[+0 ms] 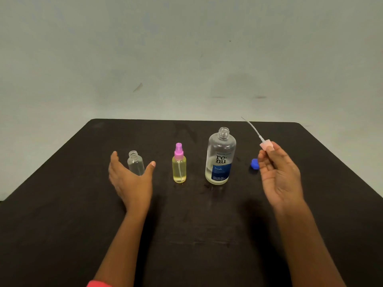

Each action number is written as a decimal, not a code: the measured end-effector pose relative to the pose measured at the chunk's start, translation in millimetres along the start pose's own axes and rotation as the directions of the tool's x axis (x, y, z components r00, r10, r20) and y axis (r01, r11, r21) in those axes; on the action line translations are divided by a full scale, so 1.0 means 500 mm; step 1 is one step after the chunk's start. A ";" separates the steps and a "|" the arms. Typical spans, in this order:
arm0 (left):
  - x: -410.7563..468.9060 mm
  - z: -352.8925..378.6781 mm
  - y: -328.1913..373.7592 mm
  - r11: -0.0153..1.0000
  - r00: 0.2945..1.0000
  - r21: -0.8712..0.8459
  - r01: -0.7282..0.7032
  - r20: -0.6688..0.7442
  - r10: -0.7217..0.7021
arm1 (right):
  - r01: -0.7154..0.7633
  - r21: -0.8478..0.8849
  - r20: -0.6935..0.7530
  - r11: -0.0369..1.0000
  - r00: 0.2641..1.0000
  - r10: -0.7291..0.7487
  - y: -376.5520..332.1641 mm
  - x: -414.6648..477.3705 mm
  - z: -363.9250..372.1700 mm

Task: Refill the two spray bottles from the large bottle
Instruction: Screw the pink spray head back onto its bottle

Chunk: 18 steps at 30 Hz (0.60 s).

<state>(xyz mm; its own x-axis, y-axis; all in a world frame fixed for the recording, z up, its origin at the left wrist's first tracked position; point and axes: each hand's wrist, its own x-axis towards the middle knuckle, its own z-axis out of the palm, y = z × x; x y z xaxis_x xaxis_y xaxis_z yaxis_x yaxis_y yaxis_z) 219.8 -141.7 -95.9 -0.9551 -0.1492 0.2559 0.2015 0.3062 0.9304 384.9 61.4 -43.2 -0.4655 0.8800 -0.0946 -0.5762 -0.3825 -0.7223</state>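
- I'm watching the head feed here. The large bottle (220, 158) is standing upright on the dark bench (186, 235), a bit right of centre. It's clear plastic with a blue label reading "renu fresh", and its threaded neck is open and pointing straight up. I'm not managing to read the liquid level behind that label.
- The blue cap (255, 164) is lying on the bench just right of it, and the right hand (279, 175) is partly blocking it.
- The yellow spray bottle (179, 168) is standing upright just left of the large one. It's mostly full of pale yellow liquid and is wearing a pink sprayer on top.
- The small clear bottle (135, 162) is standing upright further left, with its neck open and pointing up. Its lower part is hiding behind the left hand (129, 181), so I can't tell what's in it.
- That left hand is hovering in front of it with its fingers (114, 162) straight, spread away from the thumb and gripping nothing. It's blurry, so I can't tell if it's touching the bottle.
- The right hand is raised off to the right, thumb and fingertips pinching the pale pink spray head (265, 144). Its thin dip tube is slanting up and to the left, past the bench's far edge, and the tip is fading into the wall (186, 59).
- A pink sleeve (98, 284) is getting cut off at the bottom edge.
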 end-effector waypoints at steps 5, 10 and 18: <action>0.004 0.005 -0.011 0.979 0.990 -0.148 0.138 0.011 -0.138 | -0.016 0.066 0.028 0.998 1.000 0.015 -0.002 -0.001 0.000; -0.005 0.001 0.004 0.972 0.994 -0.219 0.084 -0.053 -0.097 | -0.038 0.121 0.053 0.992 0.998 0.031 -0.007 -0.008 0.004; -0.055 -0.010 0.054 0.925 0.968 -0.291 -0.243 -0.013 0.251 | -0.003 0.072 0.181 0.997 0.983 -0.010 -0.009 -0.019 0.009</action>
<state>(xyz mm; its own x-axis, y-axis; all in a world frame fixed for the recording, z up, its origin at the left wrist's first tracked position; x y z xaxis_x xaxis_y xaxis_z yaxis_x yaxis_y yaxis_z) 252.7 -134.1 -76.6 -0.8713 -0.0796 0.4842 0.4821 0.0456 0.8749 388.9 53.5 -35.7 -0.5737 0.8181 0.0381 -0.6217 -0.4047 -0.6705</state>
